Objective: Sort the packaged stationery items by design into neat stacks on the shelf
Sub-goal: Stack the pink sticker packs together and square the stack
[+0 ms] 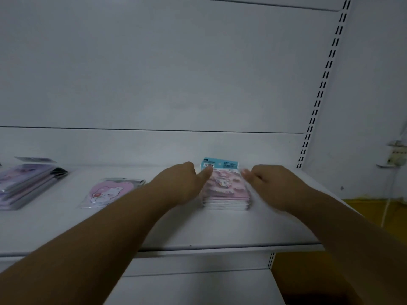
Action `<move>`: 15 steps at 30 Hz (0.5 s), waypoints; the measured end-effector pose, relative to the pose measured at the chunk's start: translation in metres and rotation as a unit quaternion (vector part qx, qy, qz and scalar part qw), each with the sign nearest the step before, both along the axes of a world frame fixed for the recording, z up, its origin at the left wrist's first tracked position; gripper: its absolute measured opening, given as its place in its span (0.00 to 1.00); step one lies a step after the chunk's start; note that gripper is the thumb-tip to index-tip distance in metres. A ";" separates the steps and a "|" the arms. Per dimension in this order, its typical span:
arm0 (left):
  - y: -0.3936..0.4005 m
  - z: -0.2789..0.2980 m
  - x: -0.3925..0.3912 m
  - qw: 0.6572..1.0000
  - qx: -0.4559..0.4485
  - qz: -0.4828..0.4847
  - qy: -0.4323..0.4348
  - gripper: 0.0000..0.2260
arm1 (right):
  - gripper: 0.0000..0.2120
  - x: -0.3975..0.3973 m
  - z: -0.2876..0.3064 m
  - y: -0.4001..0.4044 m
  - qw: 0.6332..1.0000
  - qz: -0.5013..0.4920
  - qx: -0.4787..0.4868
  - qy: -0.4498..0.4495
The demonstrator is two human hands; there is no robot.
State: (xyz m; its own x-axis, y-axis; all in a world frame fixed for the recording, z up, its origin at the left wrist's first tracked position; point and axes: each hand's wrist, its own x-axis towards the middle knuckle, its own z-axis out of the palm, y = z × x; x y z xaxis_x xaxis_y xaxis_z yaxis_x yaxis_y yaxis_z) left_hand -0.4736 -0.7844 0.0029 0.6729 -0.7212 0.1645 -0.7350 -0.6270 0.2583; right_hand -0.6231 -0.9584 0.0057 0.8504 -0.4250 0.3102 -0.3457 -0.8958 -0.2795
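The left hand [180,183] and the right hand [273,186] flank the pink stack [226,194] near the shelf's [198,230] back edge — the left thumb lies on its top, the right fingers look loosely curled beside it, blurred. Toward the left edge lie a single pink bear pack [108,192] and, farther, a purple stack [26,183].

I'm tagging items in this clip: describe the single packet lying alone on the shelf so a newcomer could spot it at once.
On the white shelf, look left of the pink stack that the left hand and right hand flank, and right of the purple stack. The lone packet lies flat between them. Unlike its neighbours it is one clear sleeve, showing a pink heart with a white bear.
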 end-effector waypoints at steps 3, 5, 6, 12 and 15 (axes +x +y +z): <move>0.022 -0.002 -0.018 0.995 0.042 -0.065 -0.064 0.25 | 0.24 -0.017 -0.005 0.005 0.994 0.079 -0.046 0.058; 0.022 -0.005 -0.024 0.988 0.069 -0.085 -0.105 0.23 | 0.19 -0.015 -0.008 0.007 0.991 0.086 -0.063 0.080; 0.019 -0.007 -0.024 0.988 0.066 -0.085 -0.110 0.21 | 0.18 -0.014 -0.008 0.008 0.992 0.087 -0.056 0.077; 0.016 -0.014 -0.016 0.991 0.049 -0.088 -0.089 0.18 | 0.17 -0.012 -0.016 0.005 0.991 0.096 -0.056 0.080; 0.016 -0.015 -0.017 0.991 0.040 -0.084 -0.094 0.18 | 0.18 -0.010 -0.016 0.006 0.989 0.099 -0.069 0.090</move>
